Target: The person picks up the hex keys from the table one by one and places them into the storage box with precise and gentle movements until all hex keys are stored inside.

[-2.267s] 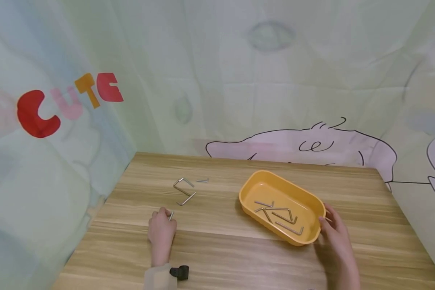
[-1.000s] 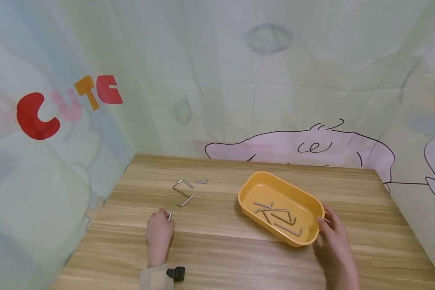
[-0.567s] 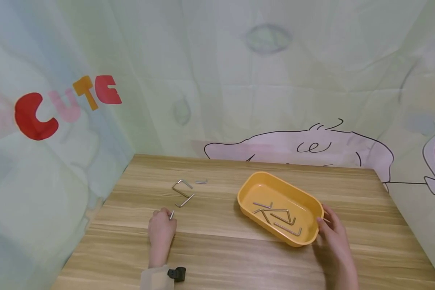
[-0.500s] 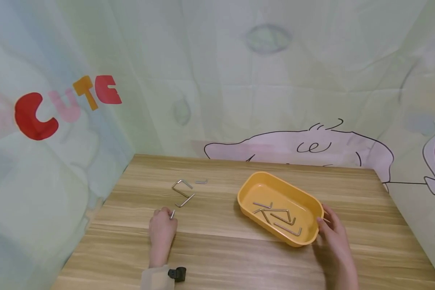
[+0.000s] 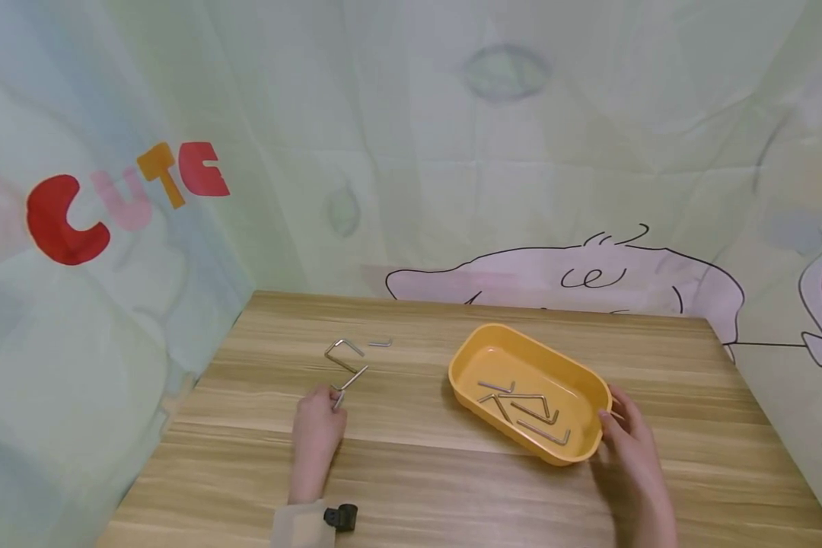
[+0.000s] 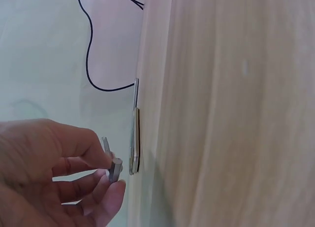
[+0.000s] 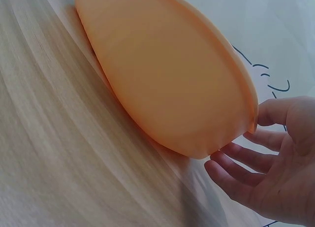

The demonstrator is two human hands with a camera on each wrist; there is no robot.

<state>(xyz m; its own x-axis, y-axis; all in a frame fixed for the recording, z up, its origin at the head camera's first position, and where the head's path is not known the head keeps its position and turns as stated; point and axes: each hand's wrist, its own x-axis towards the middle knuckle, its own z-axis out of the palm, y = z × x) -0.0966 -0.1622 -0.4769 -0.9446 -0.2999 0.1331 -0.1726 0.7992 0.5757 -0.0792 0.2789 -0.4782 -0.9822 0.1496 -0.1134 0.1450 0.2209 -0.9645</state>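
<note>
My left hand (image 5: 318, 426) pinches a silver hex key (image 6: 115, 170) between thumb and fingers, its hexagonal end toward the left wrist camera. Just beyond those fingertips a loose hex key (image 5: 355, 377) lies on the wooden table. Behind it, more hex keys (image 5: 342, 361) form a bent shape, and a small hex key (image 5: 380, 344) lies off to their right. My right hand (image 7: 275, 163) grips the near right end of a yellow-orange tray (image 5: 500, 358), thumb at the rim and fingers against the outer wall. Several hex keys (image 5: 546, 434) lie inside the tray.
The wooden table (image 5: 397, 487) ends at the back and left against a printed fabric curtain (image 5: 425, 190) with cartoon drawings. Between the loose hex keys and the tray is a stretch of bare tabletop.
My left hand has moved slightly right and away from me with the hex key, up to the nearest loose hex key. My right hand and the tray stay put.
</note>
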